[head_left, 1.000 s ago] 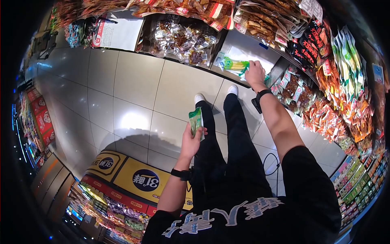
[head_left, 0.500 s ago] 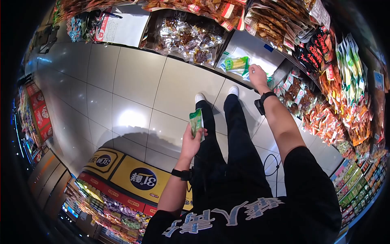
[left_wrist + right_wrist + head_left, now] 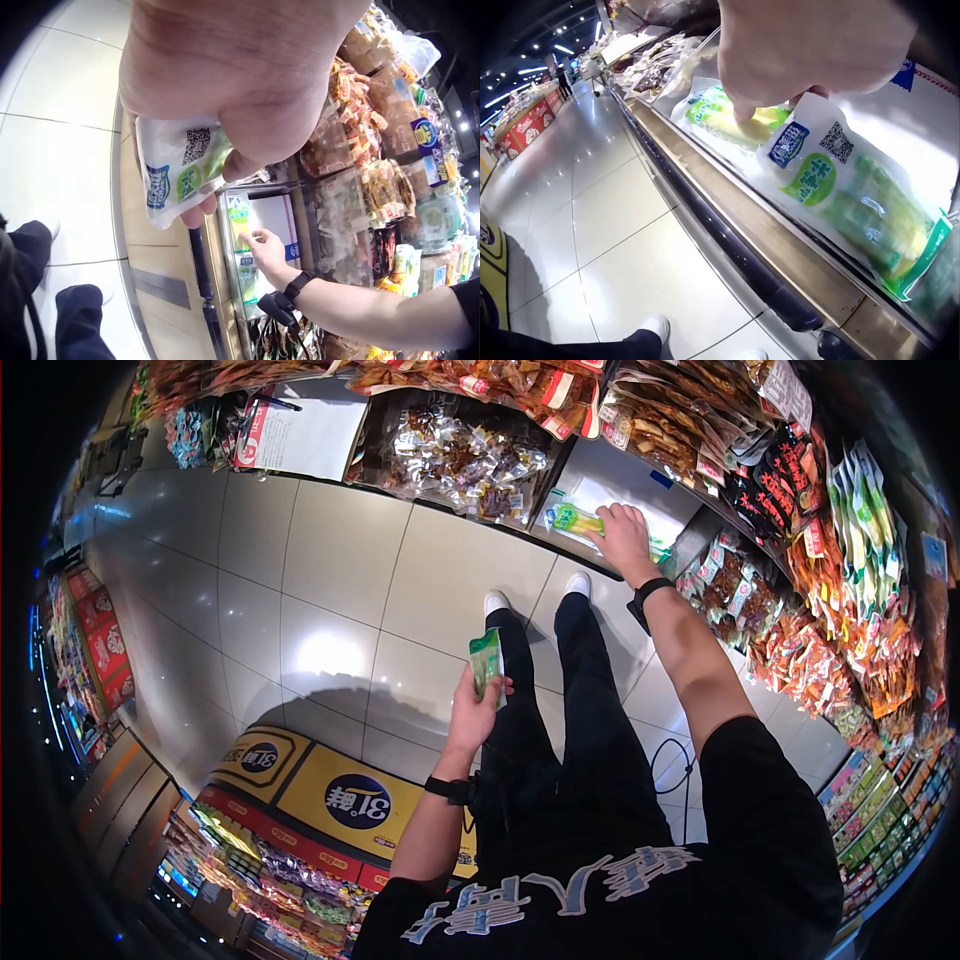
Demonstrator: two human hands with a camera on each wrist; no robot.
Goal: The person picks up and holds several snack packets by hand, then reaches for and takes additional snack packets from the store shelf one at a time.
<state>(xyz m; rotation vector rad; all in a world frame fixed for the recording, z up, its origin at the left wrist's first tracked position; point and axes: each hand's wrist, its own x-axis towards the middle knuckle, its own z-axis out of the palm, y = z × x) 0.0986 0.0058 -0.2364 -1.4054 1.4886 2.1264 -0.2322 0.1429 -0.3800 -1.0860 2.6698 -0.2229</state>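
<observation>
My left hand (image 3: 474,706) grips a green-and-white snack pouch (image 3: 484,658) over the floor, in front of my legs. In the left wrist view this pouch (image 3: 184,166) shows a QR code and a blue label, with the fingers curled round it. My right hand (image 3: 626,540) reaches into a shallow display bin. Its thumb and fingers pinch a second snack pouch (image 3: 721,114) with a yellow-green middle, lying at the bin's front left. Beside that, a third pouch (image 3: 855,199) lies along the bin's front edge, under the right hand in the right wrist view.
The bin has a white floor (image 3: 620,475) and a dark front rail (image 3: 727,259). On its left stands a bin of small wrapped snacks (image 3: 465,460). Hanging snack packs (image 3: 865,520) crowd the right. A yellow display stand (image 3: 350,800) is behind, across the tiled floor (image 3: 330,575).
My right hand drew back from the pouch in the bin, then moved left onto it again. The left hand keeps its pouch in nearly the same spot.
</observation>
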